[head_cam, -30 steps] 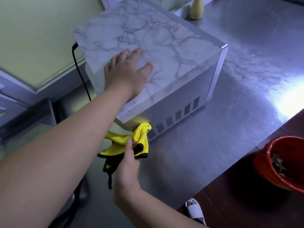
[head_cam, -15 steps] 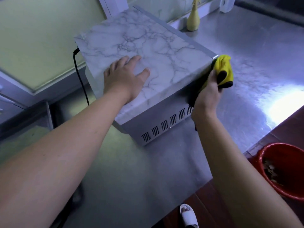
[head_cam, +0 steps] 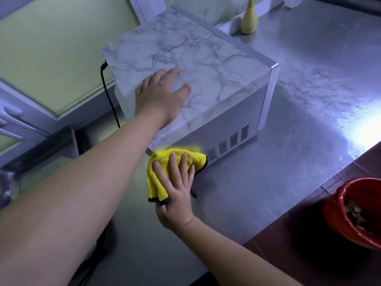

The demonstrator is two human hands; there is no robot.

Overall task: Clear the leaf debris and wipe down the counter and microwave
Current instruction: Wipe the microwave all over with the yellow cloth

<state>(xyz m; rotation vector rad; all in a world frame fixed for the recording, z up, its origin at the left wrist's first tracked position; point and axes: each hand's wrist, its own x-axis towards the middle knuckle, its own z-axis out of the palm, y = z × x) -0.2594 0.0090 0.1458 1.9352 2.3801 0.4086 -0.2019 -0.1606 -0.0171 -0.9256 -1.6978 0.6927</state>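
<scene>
The microwave (head_cam: 206,58) has a marble-patterned top and a silver vented side, and it stands on the steel counter (head_cam: 288,151). My left hand (head_cam: 160,96) lies flat on the top near its left edge, fingers spread. My right hand (head_cam: 175,195) presses a yellow cloth with black trim (head_cam: 162,174) against the lower left part of the vented side, fingers straight over the cloth. The cloth's lower folds hang beside my palm.
A red bucket (head_cam: 338,219) holding leaf debris sits on the floor at the right, below the counter edge. A small yellow-green bottle (head_cam: 249,19) stands behind the microwave. A black power cord (head_cam: 109,96) runs down from the microwave's back left.
My right hand has swept the cloth from the microwave's front right corner back to the lower left of the vented side. My left hand stays flat on the top.
</scene>
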